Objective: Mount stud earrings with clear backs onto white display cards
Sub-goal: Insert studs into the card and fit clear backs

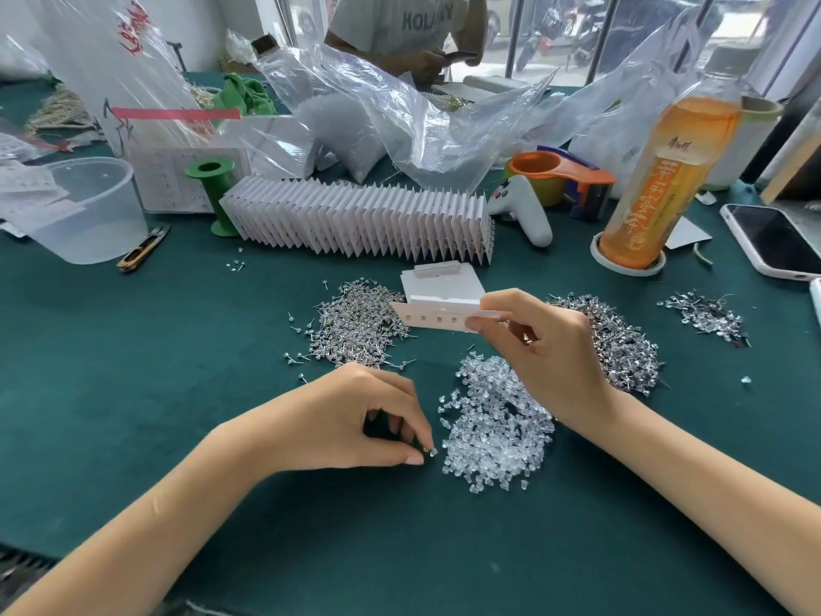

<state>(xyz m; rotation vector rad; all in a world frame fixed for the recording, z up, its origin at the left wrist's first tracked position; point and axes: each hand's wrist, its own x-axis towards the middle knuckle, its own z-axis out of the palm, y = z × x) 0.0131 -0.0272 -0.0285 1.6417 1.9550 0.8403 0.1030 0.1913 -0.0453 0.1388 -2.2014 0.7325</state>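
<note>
- A dark green felt-like table cover (133,371) is stretching across the whole worktop, matte and soft-looking
- Crinkled clear plastic bags (400,126) are slumping along the far side, glossy and creased
- A long accordion-like row of white display cards (360,220) is standing on edge, its folds forming sharp zigzag peaks
- A tall plastic bottle (666,180) of amber drink is standing at the right
- A glittering heap of metal stud earrings (355,326) is lying left of centre, thin posts sticking out every way; a second heap (622,344) is lying just beyond the right wrist
- A mound of small clear backs (497,424) is sitting between the two hands, translucent and bead-like
- The right hand (551,349) is pinching a flat white card (435,320) by its right end, above the piles
- The left hand (364,420) is curling down, thumb and forefinger pinching a single clear back (432,452) at the mound's left edge
</note>
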